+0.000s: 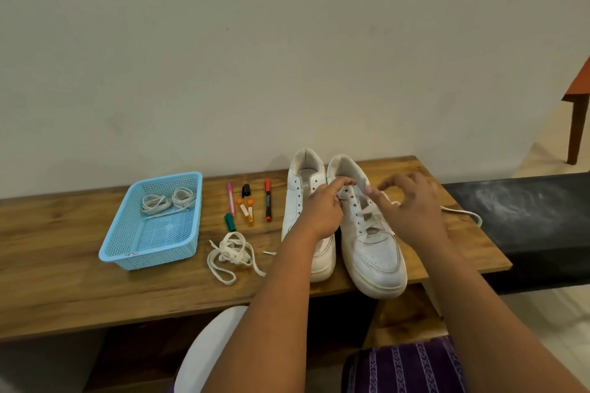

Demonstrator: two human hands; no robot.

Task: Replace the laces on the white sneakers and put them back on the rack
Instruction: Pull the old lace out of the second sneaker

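Two white sneakers stand side by side on a wooden table (64,290), toes toward me. The left sneaker (300,188) has bare eyelets. The right sneaker (373,252) is laced over its lower eyelets with a white lace (367,212). One lace end trails right across the table (463,212). My left hand (322,210) grips the right sneaker's left eyelet flap near the top. My right hand (412,204) hovers at the right flap, thumb and forefinger pinching the lace there. A loose lace (230,255) lies tangled left of the shoes.
A light blue basket (118,246) at the left holds two coiled laces (169,201). Several markers and caps (267,201) lie between basket and shoes. A black bench (526,226) adjoins the table's right end. A wall runs behind the table.
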